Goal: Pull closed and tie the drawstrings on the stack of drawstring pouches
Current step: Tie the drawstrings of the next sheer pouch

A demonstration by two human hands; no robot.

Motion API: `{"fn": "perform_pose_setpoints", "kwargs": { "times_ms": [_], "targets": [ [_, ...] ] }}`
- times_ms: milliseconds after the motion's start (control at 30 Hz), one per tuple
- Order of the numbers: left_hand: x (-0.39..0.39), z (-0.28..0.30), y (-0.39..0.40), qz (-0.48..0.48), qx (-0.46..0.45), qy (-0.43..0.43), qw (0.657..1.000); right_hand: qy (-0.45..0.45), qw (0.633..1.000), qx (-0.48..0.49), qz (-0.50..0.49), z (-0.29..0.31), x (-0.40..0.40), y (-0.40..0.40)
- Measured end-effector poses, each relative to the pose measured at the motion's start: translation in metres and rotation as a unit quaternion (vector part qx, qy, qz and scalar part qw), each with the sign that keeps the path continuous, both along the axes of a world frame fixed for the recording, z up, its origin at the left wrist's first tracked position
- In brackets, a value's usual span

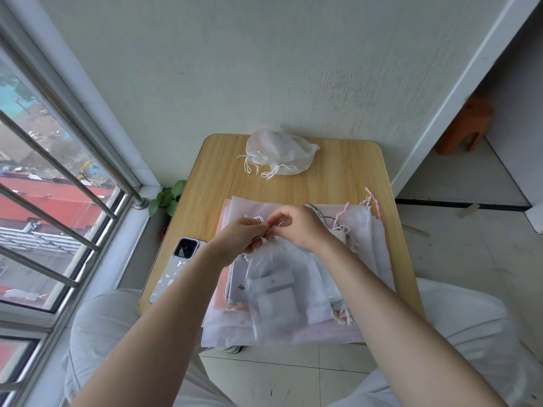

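Both forearms reach up from 6 o'clock; the left hand (239,235) and right hand (296,227) each pinch the white drawstring (261,221) of a sheer pouch (282,289) lying atop the stack (367,254) at the table's (338,177) centre. Two tied pouches (279,155) sit at 12 o'clock, a phone (176,267) at 9.

I see a small light wooden table with rounded corners (346,177) pushed against a pale, ribbed white wall (235,69) at twelve o'clock. At nine o'clock a metal-barred window (58,183) lets in daylight over red rooftops. The floor is pale glossy tile (458,248). At two o'clock stands an orange plastic stool (464,127).
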State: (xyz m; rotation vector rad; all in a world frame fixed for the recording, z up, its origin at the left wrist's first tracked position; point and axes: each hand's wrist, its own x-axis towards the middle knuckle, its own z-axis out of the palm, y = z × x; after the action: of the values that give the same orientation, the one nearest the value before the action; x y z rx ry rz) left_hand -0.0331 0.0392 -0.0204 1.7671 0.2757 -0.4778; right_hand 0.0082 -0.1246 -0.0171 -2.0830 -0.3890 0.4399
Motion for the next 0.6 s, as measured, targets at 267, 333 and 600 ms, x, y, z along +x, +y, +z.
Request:
{"fn": "perform_pose_setpoints", "kwargs": {
  "times_ms": [267, 333, 600],
  "targets": [
    [-0.003, -0.004, 0.002, 0.043, 0.007, -0.012, 0.999, 0.003, 0.998, -0.06, 0.031, 0.001, 0.009, -0.016],
    [-0.002, -0.006, 0.001, 0.044, 0.02, -0.025, 0.999, 0.033, 0.994, -0.082, 0.063, 0.003, 0.01, -0.02],
    [0.003, -0.006, -0.005, 0.045, 0.038, -0.055, 0.997, 0.152, 0.987, 0.046, -0.024, 0.009, 0.004, -0.021]
  ]
}}
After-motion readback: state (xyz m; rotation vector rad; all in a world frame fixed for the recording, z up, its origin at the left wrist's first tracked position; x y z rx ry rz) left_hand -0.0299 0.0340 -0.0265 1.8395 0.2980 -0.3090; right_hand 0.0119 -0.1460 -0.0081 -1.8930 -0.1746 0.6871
